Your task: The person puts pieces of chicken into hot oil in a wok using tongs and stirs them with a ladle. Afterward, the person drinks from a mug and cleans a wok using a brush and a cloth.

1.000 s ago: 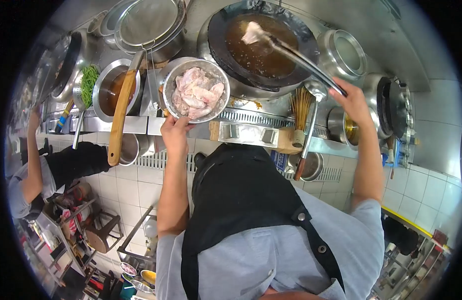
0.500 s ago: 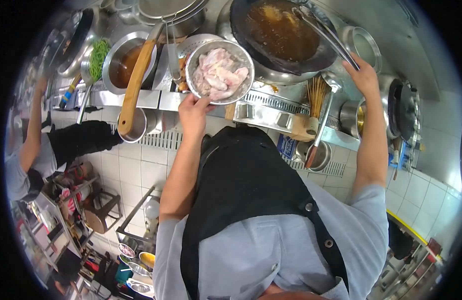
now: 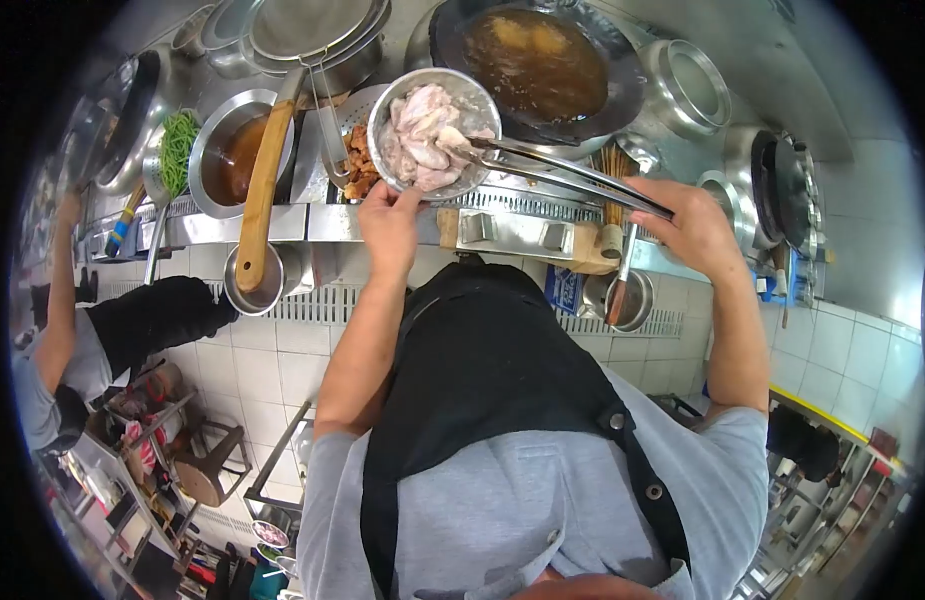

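My left hand [image 3: 389, 228] grips the near rim of a round metal bowl [image 3: 488, 104]. Pale raw meat pieces [image 3: 422, 125] lie in the bowl. Long metal tongs [image 3: 572, 180] are held closed-fingered in my right hand [image 3: 687, 222], and their tips reach into the bowl at the meat's right side. Behind and to the right of the bowl sits a dark wok [image 3: 627, 95] of brown oil [image 3: 537, 70], with golden foam or food near its far side. Browned pieces [image 3: 359, 165] show partly behind the bowl's left edge.
A wooden-handled strainer [image 3: 267, 185] hangs over the counter edge beside a pot of reddish liquid [image 3: 204, 165]. Green vegetables [image 3: 178, 152] lie farther left. A bamboo brush [image 3: 611, 200] and a ladle [image 3: 623, 265] are at the right. Another person [image 3: 77, 345] stands at far left.
The tongs have moved from over the wok, where they held a pale piece, down left into the bowl. The pale piece has left the tongs. My left hand still holds the bowl.
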{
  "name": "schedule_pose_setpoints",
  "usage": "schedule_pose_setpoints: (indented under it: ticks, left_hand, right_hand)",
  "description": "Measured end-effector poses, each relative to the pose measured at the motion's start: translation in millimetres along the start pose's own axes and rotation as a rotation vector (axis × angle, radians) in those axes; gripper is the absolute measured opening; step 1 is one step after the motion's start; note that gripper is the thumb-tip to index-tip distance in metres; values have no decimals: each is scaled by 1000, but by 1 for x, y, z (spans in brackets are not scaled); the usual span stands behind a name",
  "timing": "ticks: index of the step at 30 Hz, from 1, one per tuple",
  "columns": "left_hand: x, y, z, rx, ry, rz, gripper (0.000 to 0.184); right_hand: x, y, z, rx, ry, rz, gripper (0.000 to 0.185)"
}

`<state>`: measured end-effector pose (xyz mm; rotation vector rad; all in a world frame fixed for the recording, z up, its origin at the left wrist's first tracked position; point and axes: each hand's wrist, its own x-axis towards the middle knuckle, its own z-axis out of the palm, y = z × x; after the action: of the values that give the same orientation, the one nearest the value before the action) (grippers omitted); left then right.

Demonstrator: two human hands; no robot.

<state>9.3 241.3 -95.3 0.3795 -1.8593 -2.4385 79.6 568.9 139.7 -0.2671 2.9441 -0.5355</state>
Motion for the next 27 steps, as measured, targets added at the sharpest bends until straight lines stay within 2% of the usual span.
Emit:
schedule_pose_setpoints:
  ticks: [1,5,8,11,13,17,20,22,25,27]
  left_hand:
    - [-1,3,0,-46,0,-32,20]
    - [-7,0,-9,-45,-12,-100,16]
    - [-22,4,-11,-57,2,-136,15]
    - [-25,-8,-14,-1,2,-163,16]
    - [-28,-10,-14,-72,6,-145,15]
    - [-34,-12,-10,-117,6,-115,16]
    - [-41,0,-7,-77,35,-127,16]
    - [-35,0,-8,-29,53,-121,16]
    - [-28,-9,-7,-25,54,-57,18]
    - [-25,-5,-5,48,42,-34,18]
  right_hand:
    - [-3,-6,-13,24,-57,112,42]
    - [-8,44,-17,132,98,256,45]
    - [33,67,-8,-79,105,298,45]
    - [89,103,26,-192,99,224,52]
    - [129,111,47,-229,111,251,55]
    - [145,111,54,-167,185,263,59]
    - [117,94,32,-77,201,264,59]
    - [84,79,18,64,225,132,56]
    - [37,52,5,200,117,116,55]
    - [22,28,-1,135,53,117,57]
